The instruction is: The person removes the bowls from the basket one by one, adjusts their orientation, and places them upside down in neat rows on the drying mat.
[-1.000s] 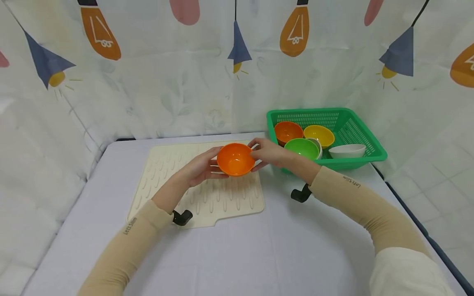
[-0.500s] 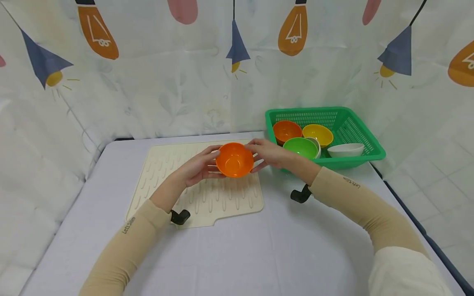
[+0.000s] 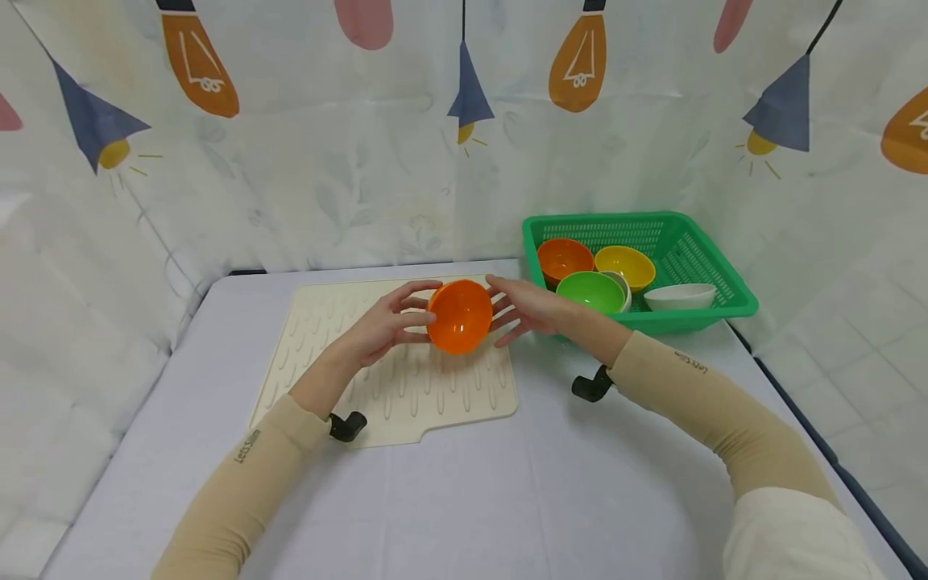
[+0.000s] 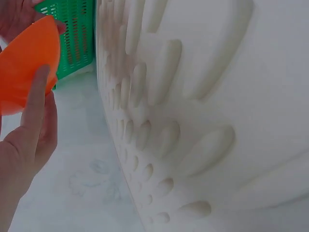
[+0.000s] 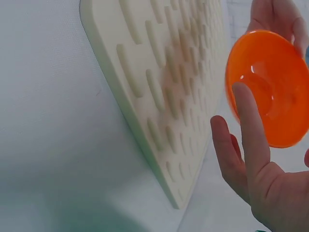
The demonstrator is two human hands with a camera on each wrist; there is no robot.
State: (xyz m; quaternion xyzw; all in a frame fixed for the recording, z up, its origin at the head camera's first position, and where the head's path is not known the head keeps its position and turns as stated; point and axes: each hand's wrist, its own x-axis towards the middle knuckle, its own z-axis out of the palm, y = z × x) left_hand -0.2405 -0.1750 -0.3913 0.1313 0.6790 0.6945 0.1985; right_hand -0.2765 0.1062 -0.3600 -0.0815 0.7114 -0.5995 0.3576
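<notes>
Shining with small highlights, the smooth orange bowl [image 3: 460, 316] hangs above the right side of the cream mat [image 3: 399, 425]. Its rim is round, equally wide every way; the mouth tilts steeply toward the person and partly toward the right hand [image 3: 532, 306], base turned away. That hand, fingers spread and nearly straight, touches or nearly touches the bowl, I cannot tell which; the left hand [image 3: 380, 330], fingers slightly bent, holds the opposite side.

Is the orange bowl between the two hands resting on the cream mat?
No, the right wrist view shows the orange bowl up in the air, apart from the cream mat.
</notes>
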